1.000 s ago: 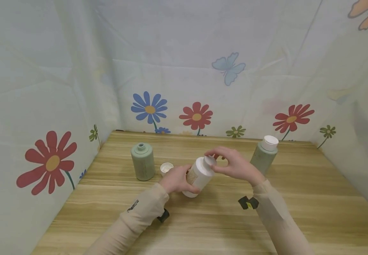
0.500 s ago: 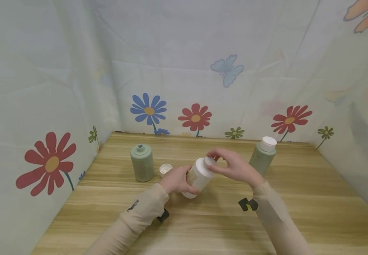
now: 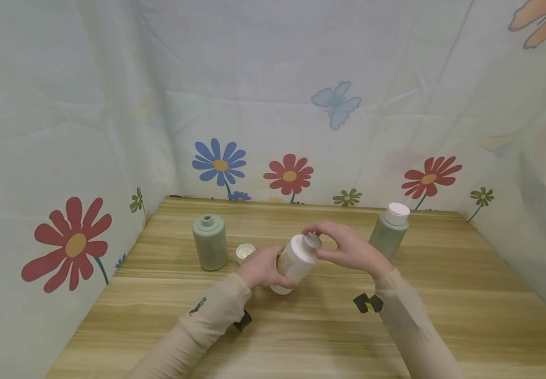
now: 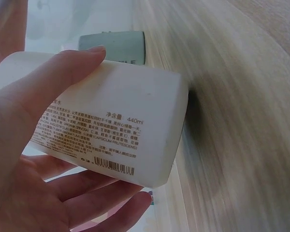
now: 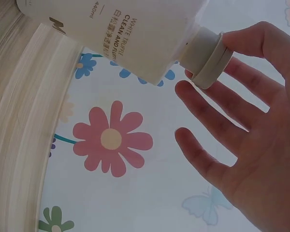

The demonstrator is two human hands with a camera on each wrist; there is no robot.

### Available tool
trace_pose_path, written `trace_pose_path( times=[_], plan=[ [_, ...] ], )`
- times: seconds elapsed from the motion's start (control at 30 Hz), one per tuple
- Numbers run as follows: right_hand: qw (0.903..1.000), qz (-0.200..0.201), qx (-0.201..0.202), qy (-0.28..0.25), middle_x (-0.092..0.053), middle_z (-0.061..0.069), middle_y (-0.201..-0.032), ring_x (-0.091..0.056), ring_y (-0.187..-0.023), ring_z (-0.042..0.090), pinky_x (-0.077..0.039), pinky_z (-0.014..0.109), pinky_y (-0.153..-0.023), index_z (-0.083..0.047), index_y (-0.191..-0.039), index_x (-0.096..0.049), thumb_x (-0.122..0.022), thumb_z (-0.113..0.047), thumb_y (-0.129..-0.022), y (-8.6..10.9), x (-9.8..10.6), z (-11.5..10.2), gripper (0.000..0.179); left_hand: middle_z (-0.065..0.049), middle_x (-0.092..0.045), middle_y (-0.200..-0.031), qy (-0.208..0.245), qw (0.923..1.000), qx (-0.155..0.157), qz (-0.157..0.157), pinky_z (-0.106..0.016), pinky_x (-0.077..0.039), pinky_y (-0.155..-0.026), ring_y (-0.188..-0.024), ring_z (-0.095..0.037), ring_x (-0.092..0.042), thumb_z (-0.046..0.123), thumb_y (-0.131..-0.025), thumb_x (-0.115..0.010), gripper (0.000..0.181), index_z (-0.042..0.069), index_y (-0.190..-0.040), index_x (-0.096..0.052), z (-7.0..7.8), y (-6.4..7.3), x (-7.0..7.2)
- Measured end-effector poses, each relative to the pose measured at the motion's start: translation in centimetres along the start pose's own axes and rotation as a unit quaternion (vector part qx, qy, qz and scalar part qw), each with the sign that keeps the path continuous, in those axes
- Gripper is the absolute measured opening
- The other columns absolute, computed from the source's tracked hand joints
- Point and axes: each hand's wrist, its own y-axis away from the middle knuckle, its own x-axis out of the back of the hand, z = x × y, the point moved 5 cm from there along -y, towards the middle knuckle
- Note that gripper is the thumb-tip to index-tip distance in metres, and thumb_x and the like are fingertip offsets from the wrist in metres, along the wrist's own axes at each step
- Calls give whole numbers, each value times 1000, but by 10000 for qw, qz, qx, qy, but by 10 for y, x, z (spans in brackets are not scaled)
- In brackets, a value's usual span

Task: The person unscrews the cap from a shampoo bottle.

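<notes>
A white shampoo bottle (image 3: 300, 263) leans to the right over the table, its printed back with "440ml" (image 4: 135, 96) showing in the left wrist view. My left hand (image 3: 264, 267) grips its body, thumb on one side and fingers on the other. At the bottle's upper end, my right hand (image 3: 349, 247) pinches the whitish cap (image 5: 212, 60) between thumb and fingers; two fingers stand off it in the right wrist view. The cap sits at the bottle's neck; its threads are hidden. Whether the bottle's base touches the table cannot be told.
A green bottle (image 3: 210, 247) with an uncovered neck stands at the left. Beside it, a small white cap (image 3: 244, 252) lies hollow side up, near my left hand. Another green bottle (image 3: 390, 231), white-capped, stands beyond my right hand. Flowered cloth (image 3: 254, 105) encloses the wooden table (image 3: 301, 337).
My right fingers have shifted slightly round the cap, showing more of it now. The left hand and the white bottle have stayed nearly still.
</notes>
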Motion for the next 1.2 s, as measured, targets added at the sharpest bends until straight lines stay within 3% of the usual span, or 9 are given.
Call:
trace_pose_path(
  times=[0.27, 0.57, 0.93, 1.2],
  plan=[
    [9999, -85, -98, -80, -65, 2, -123, -61, -113, 19, -50, 42, -96, -13, -124, -60, -70, -10, -86, 1, 0, 1, 39, 0, -68, -103, 33, 10000, 2, -30, -35, -50, -80, -90, -16, -62, 36, -62, -89, 65, 17, -115, -58, -1, -1, -1],
    [9970, 133, -671, -350, -66, -1, -118, -60, -104, 14, -49, 40, -91, -16, -122, -61, -68, -31, -90, -2, -1, 3, 36, -1, -68, -104, 124, 9999, 37, -43, -36, -51, -81, -91, -17, -62, 35, -62, -89, 64, 17, -114, -58, -3, -1, -2],
    [9988, 153, -437, -145, -67, 0, -116, -61, -102, 16, -50, 40, -86, -13, -122, -62, -69, -21, -90, -2, 1, 0, 34, -1, -68, -105, -3, 9999, 102, -17, -37, -51, -81, -92, -17, -62, 37, -63, -89, 66, 16, -117, -57, -2, 0, -1],
    [9994, -9, -273, -222, -65, 3, -124, -60, -109, 20, -51, 45, -94, -12, -126, -60, -69, -9, -87, -2, -1, -1, 40, -1, -68, -103, -56, 9999, 134, 75, -35, -51, -79, -90, -16, -62, 37, -61, -89, 65, 18, -115, -57, -4, -1, -3]
  ],
)
